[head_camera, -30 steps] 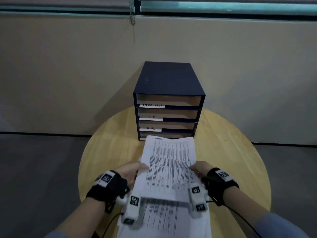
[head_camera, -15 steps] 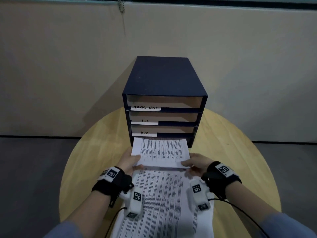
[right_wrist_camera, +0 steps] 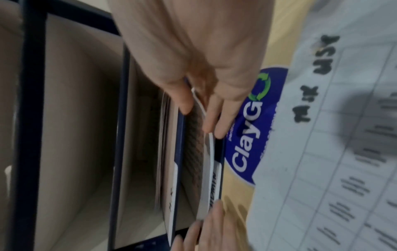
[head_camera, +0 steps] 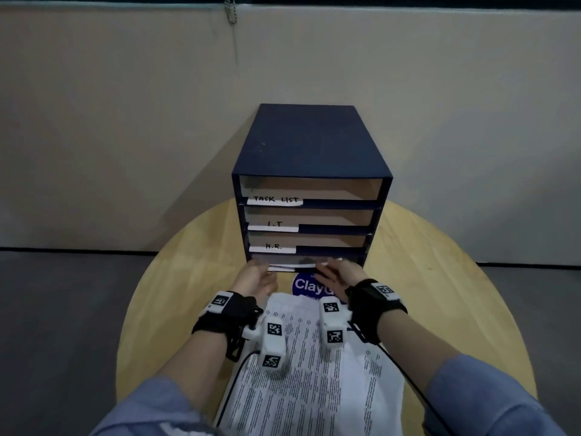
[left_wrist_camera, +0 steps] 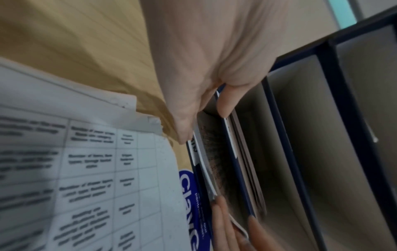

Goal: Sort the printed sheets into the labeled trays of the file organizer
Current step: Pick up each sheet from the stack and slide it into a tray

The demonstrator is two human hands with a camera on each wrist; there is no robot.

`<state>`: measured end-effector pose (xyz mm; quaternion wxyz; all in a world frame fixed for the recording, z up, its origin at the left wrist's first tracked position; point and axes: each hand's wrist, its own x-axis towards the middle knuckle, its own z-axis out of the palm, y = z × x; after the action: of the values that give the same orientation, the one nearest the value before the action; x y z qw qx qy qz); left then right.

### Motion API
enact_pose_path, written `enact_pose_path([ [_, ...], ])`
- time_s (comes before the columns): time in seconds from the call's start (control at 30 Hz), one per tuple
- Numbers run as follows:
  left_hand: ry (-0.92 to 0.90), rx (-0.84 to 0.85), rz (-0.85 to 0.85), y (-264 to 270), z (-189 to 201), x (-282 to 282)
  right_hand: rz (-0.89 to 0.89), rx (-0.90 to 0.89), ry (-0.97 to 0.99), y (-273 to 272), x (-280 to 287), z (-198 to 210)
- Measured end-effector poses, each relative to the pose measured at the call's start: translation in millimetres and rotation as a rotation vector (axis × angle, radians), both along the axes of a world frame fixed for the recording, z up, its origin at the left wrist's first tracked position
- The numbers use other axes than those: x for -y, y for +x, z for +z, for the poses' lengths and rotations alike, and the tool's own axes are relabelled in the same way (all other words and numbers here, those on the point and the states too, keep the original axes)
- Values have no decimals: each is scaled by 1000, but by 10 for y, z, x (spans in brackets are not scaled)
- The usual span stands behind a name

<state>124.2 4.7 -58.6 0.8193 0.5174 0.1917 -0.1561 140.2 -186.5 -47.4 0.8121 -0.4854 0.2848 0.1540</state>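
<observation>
The navy file organizer point(head_camera: 309, 143) stands at the far side of the round table, its trays labelled TASK LIST point(head_camera: 275, 199), I.T point(head_camera: 273, 225) and H.R. point(head_camera: 273, 247). One printed sheet point(head_camera: 290, 266) lies almost wholly inside the bottom tray, only its near edge showing. My left hand point(head_camera: 256, 273) pinches that edge at the left, thumb on top point(left_wrist_camera: 204, 115). At the right my right hand point(head_camera: 333, 269) pinches the same edge between thumb and fingers point(right_wrist_camera: 197, 112). The stack of printed sheets point(head_camera: 314, 372) lies on the table under my wrists.
A round blue ClayGo sticker point(head_camera: 306, 286) sits on the wooden table point(head_camera: 440, 278) between the stack and the organizer. The H.R. tray holds a few sheets point(left_wrist_camera: 247, 161). A beige wall stands close behind the organizer. Bare tabletop lies left and right of it.
Both hands carried the sheet forward from above the stack to the bottom tray. It has slid almost fully inside. My head has moved closer to the organizer.
</observation>
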Motion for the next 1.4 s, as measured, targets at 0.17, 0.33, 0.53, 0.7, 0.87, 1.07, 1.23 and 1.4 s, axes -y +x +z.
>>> enact_pose_path([
  [0.17,81,-19,50,26,71,74,-29,-63,14,-24,-54,-58],
  [0.33,259,-19,-48,187,-6,67,-76,0,-5,184,27,-118],
  [0.53,412,-66,-184,276,-30,62,-23,8,49,208,152,-155],
  [0.7,570,27,-270,227,-76,-12,-4,-11,39,72,295,-115],
  [0.87,1027,352,-190,-75,-47,-96,50,36,-15,-310,508,101],
  [1.07,1459,418,-736,-508,-184,-110,336,-150,-495,-1023,551,141],
  [1.23,1508,327,-786,-627,-104,-18,344,-173,-668,-1344,395,-74],
  [1.4,1406,467,-499,-697,6,-30,294,-152,-629,-1358,383,-51],
])
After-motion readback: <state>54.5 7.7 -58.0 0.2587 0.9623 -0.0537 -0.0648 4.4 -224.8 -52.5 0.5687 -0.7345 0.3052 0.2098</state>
